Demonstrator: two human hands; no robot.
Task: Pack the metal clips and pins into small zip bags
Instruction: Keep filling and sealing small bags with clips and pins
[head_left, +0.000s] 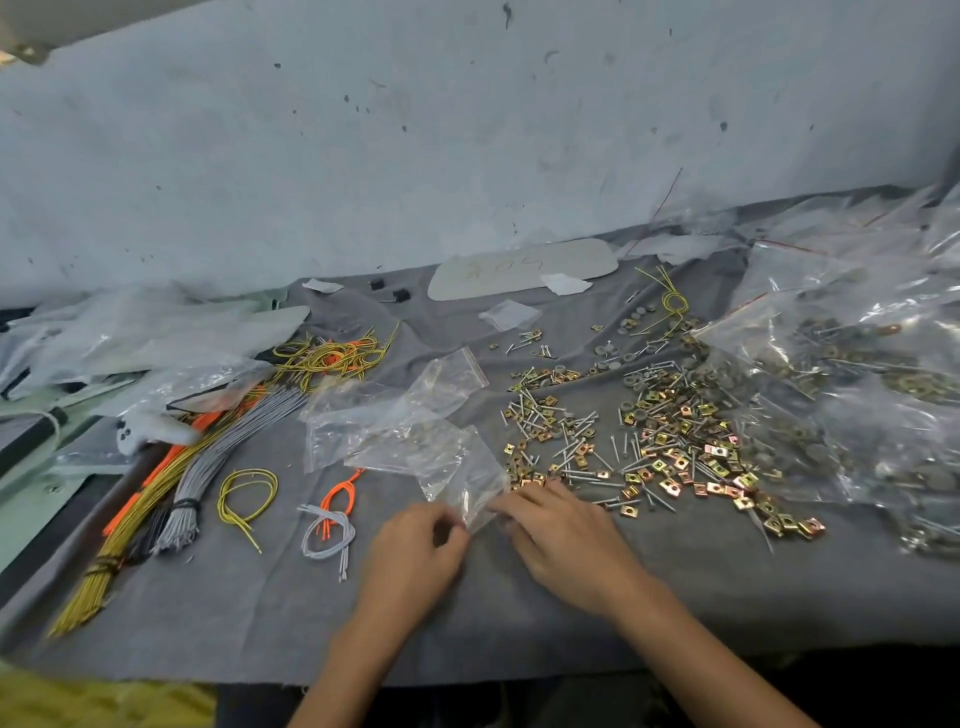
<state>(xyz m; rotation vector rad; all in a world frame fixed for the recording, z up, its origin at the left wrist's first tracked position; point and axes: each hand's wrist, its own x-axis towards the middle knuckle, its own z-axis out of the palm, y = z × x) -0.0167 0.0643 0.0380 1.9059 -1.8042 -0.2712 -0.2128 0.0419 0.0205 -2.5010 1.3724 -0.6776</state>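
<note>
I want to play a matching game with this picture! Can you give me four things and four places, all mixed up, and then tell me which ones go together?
Things
1. small zip bag
2. clips and pins
3. grey wire bundle
4. big clear bag

Places
A. far right, full of metal parts
B. pinched between the left hand and the right hand
C. loose on the grey cloth, just beyond the right hand
D. on the left, beside the yellow wire bundle

Pairs: 1-B, 2-C, 3-D, 4-A
</note>
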